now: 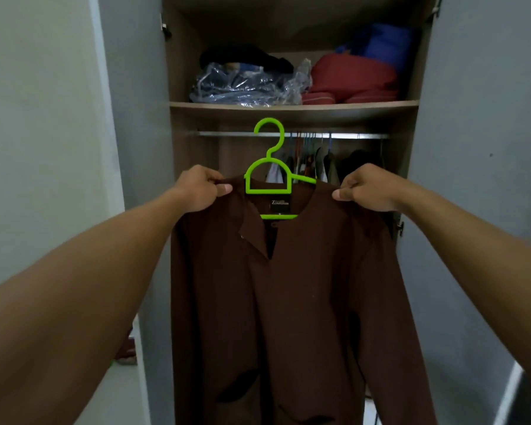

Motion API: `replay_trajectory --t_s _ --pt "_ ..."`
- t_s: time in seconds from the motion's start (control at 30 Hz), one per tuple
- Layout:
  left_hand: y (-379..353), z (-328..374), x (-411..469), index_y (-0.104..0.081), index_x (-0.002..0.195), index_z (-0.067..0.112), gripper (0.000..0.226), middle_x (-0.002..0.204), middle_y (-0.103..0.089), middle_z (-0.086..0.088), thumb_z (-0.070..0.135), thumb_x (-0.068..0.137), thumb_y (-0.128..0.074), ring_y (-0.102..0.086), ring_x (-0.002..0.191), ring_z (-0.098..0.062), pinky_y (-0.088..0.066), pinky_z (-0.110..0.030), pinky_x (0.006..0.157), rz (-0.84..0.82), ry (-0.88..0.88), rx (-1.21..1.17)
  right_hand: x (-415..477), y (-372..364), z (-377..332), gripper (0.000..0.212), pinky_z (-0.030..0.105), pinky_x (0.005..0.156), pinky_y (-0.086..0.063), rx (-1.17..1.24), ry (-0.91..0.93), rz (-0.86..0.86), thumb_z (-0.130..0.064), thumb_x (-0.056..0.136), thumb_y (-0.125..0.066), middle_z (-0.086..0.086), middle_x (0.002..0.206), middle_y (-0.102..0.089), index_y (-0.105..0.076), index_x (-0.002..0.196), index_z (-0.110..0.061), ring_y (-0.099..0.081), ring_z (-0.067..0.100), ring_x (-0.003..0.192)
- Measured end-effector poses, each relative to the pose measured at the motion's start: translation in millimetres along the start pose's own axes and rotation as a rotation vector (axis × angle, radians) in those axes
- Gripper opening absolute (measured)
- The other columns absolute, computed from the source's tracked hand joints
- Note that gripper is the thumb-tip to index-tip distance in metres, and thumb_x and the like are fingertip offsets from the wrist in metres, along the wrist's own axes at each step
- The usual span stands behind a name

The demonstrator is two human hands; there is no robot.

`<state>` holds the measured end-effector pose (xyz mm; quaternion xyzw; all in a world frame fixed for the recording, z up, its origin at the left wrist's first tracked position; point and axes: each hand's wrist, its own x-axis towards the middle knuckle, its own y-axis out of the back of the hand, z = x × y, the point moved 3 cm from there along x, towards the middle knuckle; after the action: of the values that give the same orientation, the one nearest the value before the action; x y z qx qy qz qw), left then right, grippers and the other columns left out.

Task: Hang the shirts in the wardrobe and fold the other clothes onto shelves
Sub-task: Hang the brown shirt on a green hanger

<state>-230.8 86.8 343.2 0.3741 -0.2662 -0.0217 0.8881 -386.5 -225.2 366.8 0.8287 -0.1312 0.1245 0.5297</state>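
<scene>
One brown shirt [288,302] hangs on a green hanger [269,161] in front of the open wardrobe [181,72], its long axis straight up and down: collar at the top, open front placket facing the camera, hem running out of view below. The shoulder line lies level, left to right. The left hand [198,188] pinches the left shoulder between thumb and curled fingers, and the right hand [367,188] pinches the right shoulder the same way. The hanger's hook stands upright with its opening to the left, crossing the line of the metal rail [227,134] (whether it is over the rail cannot be told). Other clothes [316,161] hang further right on the rail. On the shelf [288,106] above lie a plastic-wrapped bundle [246,84] and red fabric [350,78].
</scene>
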Motion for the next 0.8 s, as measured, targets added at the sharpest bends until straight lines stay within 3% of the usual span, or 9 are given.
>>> replay_trajectory --t_s 0.17,0.33,0.4,0.47,0.6,0.7,0.8 --pt "-12.3 -11.2 36.2 -0.073 0.114 0.022 0.029 0.116 -0.069 -0.007 0.041 0.093 -0.067 -0.062 0.112 -0.028 -0.048 -0.039 0.1 0.009 0.001 0.021 36.4 -18.2 7.7 0.029 0.03 0.065 -0.04 -0.006 0.029 -0.034 -0.035 0.101 -0.058 0.004 0.083 -0.061 -0.065 0.083 -0.014 -0.058 0.018 0.079" --pt "-19.2 -27.5 89.2 -0.07 0.123 0.021 0.037 0.124 -0.066 -0.007 0.043 0.094 -0.066 -0.059 0.117 -0.029 -0.046 -0.038 0.103 0.025 0.027 0.034 80.0 -32.7 16.0 0.022 0.032 0.077 -0.048 0.049 0.026 -0.094 -0.028 0.1 -0.06 0.001 0.09 -0.069 -0.07 0.085 -0.016 -0.064 0.017 0.089" --pt "-23.7 -37.3 110.8 -0.07 0.122 0.025 0.037 0.126 -0.066 -0.006 0.047 0.093 -0.065 -0.058 0.118 -0.03 -0.045 -0.044 0.106 0.017 0.044 0.049 96.6 -37.7 16.6 0.028 0.029 0.073 -0.045 0.055 0.019 -0.125 -0.031 0.099 -0.061 0.0 0.082 -0.067 -0.07 0.079 -0.013 -0.063 0.017 0.081" --pt "-27.7 -45.8 133.1 -0.07 0.118 0.033 0.035 0.124 -0.067 -0.004 0.054 0.091 -0.062 -0.058 0.117 -0.031 -0.043 -0.052 0.107 0.026 0.045 0.078 114.6 -43.9 14.9 0.037 0.032 0.073 -0.043 0.104 0.032 -0.129 -0.033 0.097 -0.063 0.012 0.076 -0.062 -0.063 0.078 0.0 -0.059 0.028 0.072" --pt "-35.9 -56.2 188.9 -0.068 0.114 0.041 0.027 0.121 -0.064 -0.001 0.054 0.093 -0.057 -0.054 0.121 -0.032 -0.042 -0.049 0.107 0.062 0.025 0.067 156.7 -51.4 0.7 0.032 0.029 0.066 -0.034 0.212 0.104 0.028 -0.026 0.096 -0.063 -0.002 0.063 -0.047 -0.052 0.068 -0.014 -0.048 0.006 0.056" --pt "-48.1 -65.1 232.6 -0.064 0.108 0.051 0.029 0.136 -0.054 -0.005 0.065 0.084 -0.053 -0.044 0.129 -0.038 -0.036 -0.053 0.111 0.093 0.079 0.058 182.7 -55.2 -11.5 0.035 0.029 0.06 -0.031 0.291 0.178 0.155 -0.023 0.096 -0.061 0.002 0.059 -0.04 -0.05 0.063 -0.015 -0.04 0.013 0.053" --pt "-57.8 -61.4 254.7 -0.063 0.119 0.031 0.04 0.133 -0.051 -0.011 0.057 0.088 -0.063 -0.046 0.126 -0.036 -0.041 -0.046 0.108 0.227 0.111 0.023 205.7 -63.1 -13.4 0.04 0.031 0.058 -0.03 0.318 0.175 0.261 -0.021 0.094 -0.063 0.0 0.055 -0.039 -0.049 0.057 -0.016 -0.038 0.011 0.051"
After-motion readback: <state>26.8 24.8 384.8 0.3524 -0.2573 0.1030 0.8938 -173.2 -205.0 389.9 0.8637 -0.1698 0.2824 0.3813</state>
